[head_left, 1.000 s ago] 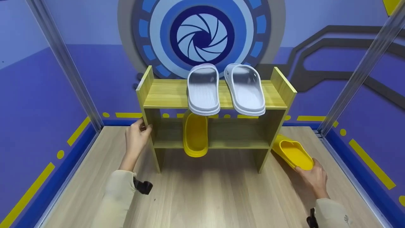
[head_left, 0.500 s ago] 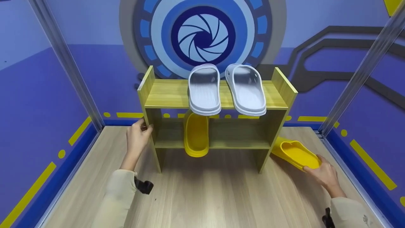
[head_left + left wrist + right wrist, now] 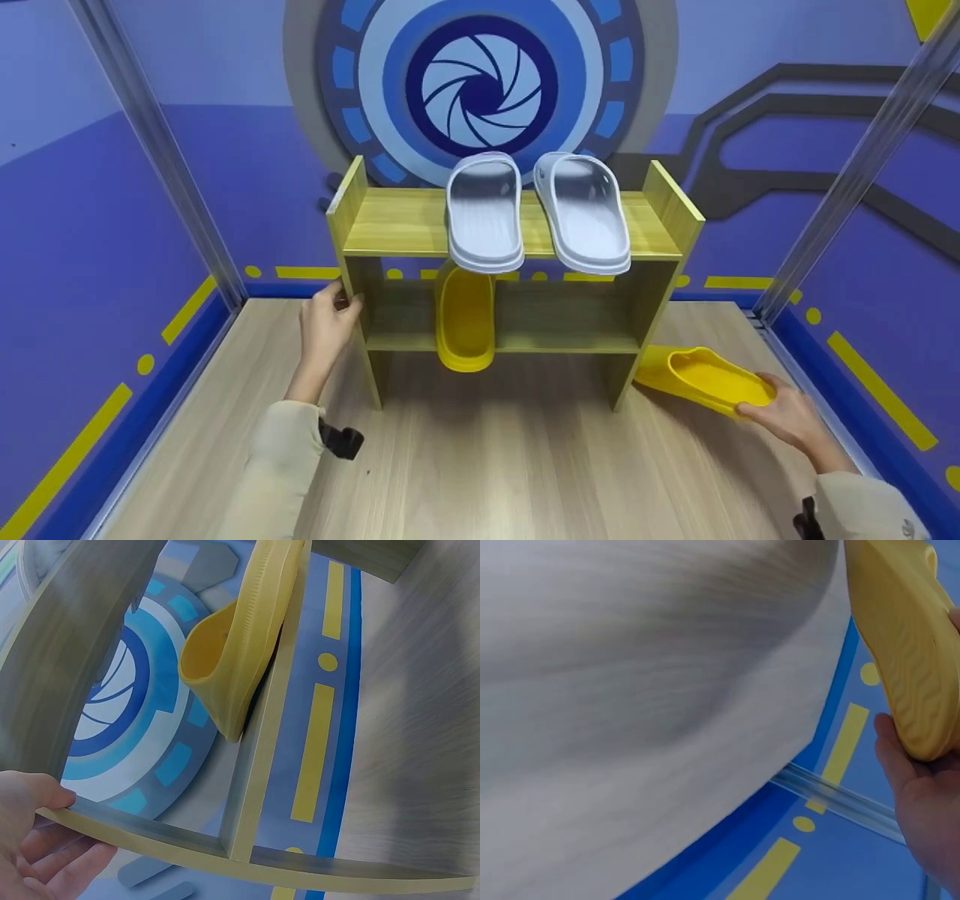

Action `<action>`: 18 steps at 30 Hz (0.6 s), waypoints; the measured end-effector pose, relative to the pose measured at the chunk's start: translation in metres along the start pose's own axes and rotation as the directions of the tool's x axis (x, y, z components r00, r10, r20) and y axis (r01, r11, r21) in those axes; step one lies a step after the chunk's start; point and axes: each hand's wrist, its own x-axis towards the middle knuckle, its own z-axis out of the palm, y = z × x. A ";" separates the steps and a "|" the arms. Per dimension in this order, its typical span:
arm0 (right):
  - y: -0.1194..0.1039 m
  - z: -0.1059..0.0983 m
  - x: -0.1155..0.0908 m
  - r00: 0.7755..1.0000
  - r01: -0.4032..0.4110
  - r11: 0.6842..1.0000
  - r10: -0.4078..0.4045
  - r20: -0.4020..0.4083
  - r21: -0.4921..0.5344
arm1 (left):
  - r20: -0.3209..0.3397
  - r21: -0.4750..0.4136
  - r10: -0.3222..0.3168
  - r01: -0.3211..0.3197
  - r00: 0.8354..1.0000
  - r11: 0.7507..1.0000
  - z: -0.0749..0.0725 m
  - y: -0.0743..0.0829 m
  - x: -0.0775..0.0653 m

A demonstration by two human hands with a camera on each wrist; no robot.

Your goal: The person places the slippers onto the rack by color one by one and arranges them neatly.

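My left hand (image 3: 324, 330) grips the left side panel of a small wooden shoe rack (image 3: 394, 225); in the left wrist view the thumb lies on one face of the panel and the fingers on the other. At the right, my right hand (image 3: 787, 412) holds a yellow clog (image 3: 697, 379) by its heel, the toe pointing toward the rack's right leg. The right wrist view shows its patterned sole (image 3: 907, 645). Another yellow clog (image 3: 465, 319) sits on the middle shelf, left of centre, toe inward. Two pale grey clogs (image 3: 486, 217) stand side by side on the top shelf.
The rack stands on a wood-grain tabletop (image 3: 510, 472). Blue patterned walls (image 3: 247, 187) with metal corner posts (image 3: 847, 172) enclose the back and sides. The middle shelf (image 3: 566, 322) extends to the right of the yellow clog on it.
My right hand has moved right and slightly toward me with the yellow clog, whose toe has swung to point more to the left. The left hand keeps its grip on the rack.
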 end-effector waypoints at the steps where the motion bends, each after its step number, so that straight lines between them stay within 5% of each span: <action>1: -0.001 -0.003 -0.001 1.000 -0.001 1.000 0.001 0.021 0.003 | 0.000 0.001 -0.002 0.002 1.000 1.000 0.000 0.000 0.000; 11: -0.007 -0.029 -0.006 0.976 0.045 0.999 -0.044 0.214 0.000 | -0.003 -0.002 0.012 -0.012 1.000 1.000 0.000 0.000 0.000; 18: -0.014 -0.045 -0.011 0.937 0.052 0.999 -0.052 0.346 0.009 | -0.007 0.000 0.013 -0.013 1.000 1.000 0.000 0.001 0.000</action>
